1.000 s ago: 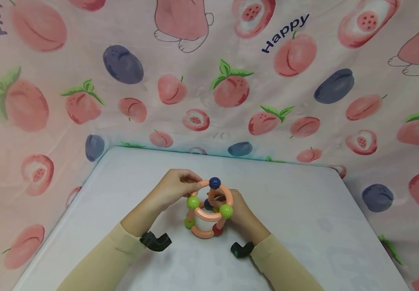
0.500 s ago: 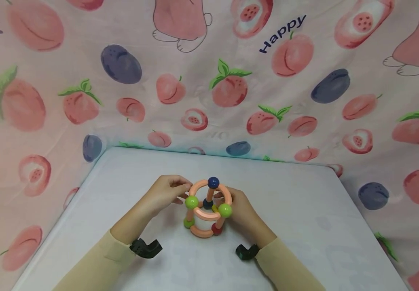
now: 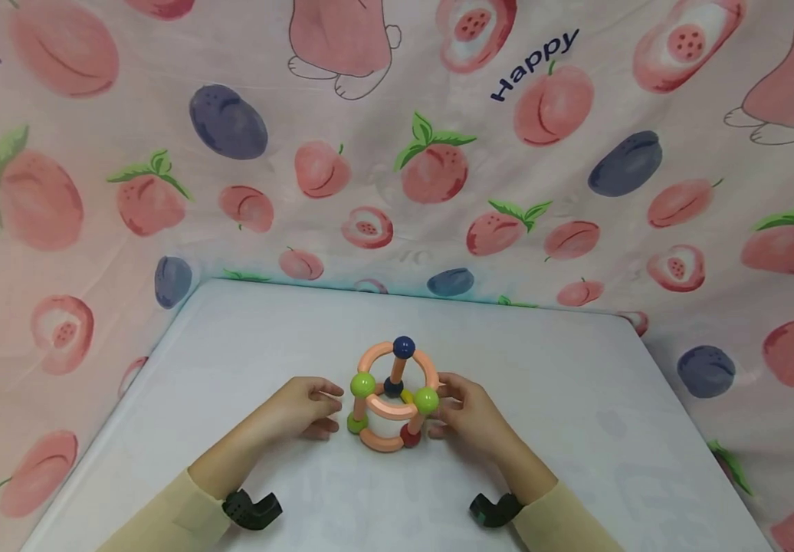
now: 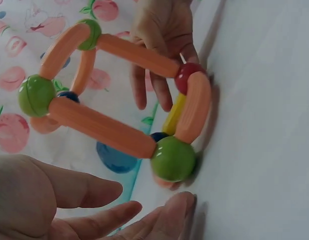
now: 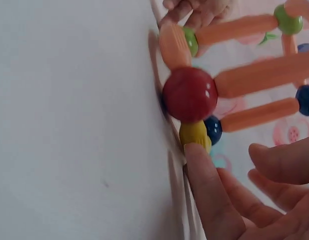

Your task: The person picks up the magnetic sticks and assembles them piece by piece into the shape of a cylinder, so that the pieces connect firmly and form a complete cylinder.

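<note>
A toy frame of magnetic sticks and balls stands upright on the white table. Curved orange sticks join a blue ball and two green balls into its upper ring. Straight orange sticks link this to a lower ring holding a red ball, a green ball, a dark blue ball and one yellow curved stick. My left hand lies just left of the frame, fingers relaxed and apart from it. On the other side my right hand has loose fingers close to the frame; whether they touch it I cannot tell.
The white tabletop extends around the frame on all sides. Behind and beside it hangs a fruit-print cloth. A black wrist camera sits on the left wrist, another black camera on the right.
My left hand has let go of the upper ring and moved down and left. My right hand has drawn back from behind the frame toward the right. The frame stays in place.
</note>
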Tool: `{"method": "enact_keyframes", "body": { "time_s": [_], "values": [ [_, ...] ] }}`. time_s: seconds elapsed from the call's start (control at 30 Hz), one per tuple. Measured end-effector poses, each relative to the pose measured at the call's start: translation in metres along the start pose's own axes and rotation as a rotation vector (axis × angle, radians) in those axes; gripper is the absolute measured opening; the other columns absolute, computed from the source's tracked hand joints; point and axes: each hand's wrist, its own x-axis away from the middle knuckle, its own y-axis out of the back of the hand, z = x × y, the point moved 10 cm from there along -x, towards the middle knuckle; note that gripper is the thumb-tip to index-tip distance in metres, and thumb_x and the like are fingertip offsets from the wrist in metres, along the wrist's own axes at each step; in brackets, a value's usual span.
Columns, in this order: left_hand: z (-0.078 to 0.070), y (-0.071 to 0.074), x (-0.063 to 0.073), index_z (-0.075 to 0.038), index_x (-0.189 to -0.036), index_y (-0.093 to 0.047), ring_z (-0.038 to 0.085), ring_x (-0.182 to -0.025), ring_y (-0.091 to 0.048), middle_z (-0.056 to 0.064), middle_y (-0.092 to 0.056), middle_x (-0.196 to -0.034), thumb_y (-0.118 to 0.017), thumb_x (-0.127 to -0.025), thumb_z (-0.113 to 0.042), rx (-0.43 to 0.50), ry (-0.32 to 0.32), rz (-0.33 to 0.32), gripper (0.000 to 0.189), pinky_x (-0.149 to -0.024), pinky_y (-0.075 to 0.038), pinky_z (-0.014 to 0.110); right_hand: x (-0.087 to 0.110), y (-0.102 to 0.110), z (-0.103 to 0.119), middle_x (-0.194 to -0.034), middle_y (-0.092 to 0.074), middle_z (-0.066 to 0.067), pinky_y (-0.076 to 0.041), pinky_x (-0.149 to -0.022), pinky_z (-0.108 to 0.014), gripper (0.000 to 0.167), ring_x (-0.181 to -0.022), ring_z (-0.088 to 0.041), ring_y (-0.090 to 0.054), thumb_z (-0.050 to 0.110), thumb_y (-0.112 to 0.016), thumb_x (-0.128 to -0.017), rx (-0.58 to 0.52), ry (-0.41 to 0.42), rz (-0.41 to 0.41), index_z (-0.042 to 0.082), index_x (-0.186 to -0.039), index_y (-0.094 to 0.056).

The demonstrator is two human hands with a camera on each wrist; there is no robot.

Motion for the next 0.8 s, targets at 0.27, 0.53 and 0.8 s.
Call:
{"method": "enact_keyframes", "body": {
  "time_s": [0.27,0.53,0.8],
  "values": [
    [0.007,-0.015,0.004,0.008,-0.145,-0.056,0.025,-0.097,-0.079,0.02,-0.071,-0.131,-0.058,-0.102,0.004,0.126,0.001,0.044,0.044,-0.082,-0.067,0.038,0.018,-0.011,-0.008,-0.145,-0.062,-0.026,-0.067,-0.084,-0.043,0.069,-0.105,-0.027,-0.08,-0.005,-0.068,-0.097,-0.124,-0.045,0.08,0.007,-0.161,-0.043],
    [0.003,-0.024,0.002,0.006,-0.144,-0.057,0.024,-0.097,-0.078,0.021,-0.072,-0.129,-0.06,-0.098,0.007,0.161,-0.009,0.052,0.046,-0.086,-0.066,0.038,0.019,-0.014,-0.007,-0.151,-0.059,-0.029,-0.066,-0.09,-0.044,0.073,-0.113,-0.029,-0.078,-0.011,-0.062,-0.097,-0.225,-0.036,0.097,0.004,-0.163,-0.037],
    [-0.003,-0.022,-0.015,0.002,-0.142,-0.06,0.023,-0.095,-0.076,0.019,-0.071,-0.128,-0.063,-0.097,0.006,0.154,0.003,0.009,0.046,-0.085,-0.066,0.038,0.007,-0.007,-0.006,-0.153,-0.057,-0.028,-0.066,-0.091,-0.045,0.072,-0.113,-0.028,-0.077,-0.01,-0.062,-0.097,-0.248,-0.031,0.046,0.008,-0.162,-0.039]
  ]
}}
